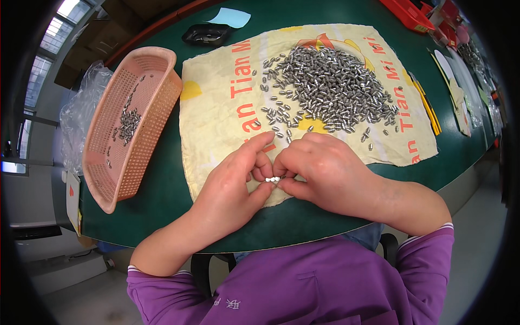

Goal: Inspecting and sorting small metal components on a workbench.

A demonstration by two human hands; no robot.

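pinching a row of silvery pieces [272, 179] — left fingers [263, 190], right fingers [291, 187] — long axis left-to-right.

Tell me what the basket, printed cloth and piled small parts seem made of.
Basket: likely plastic, satin pink, with regular moulded-looking holes. Printed cloth: probably woven fabric, dull, with uneven edges. Piled small parts: apparently metal, silvery grey, glinting brightly; which metal I cannot tell.
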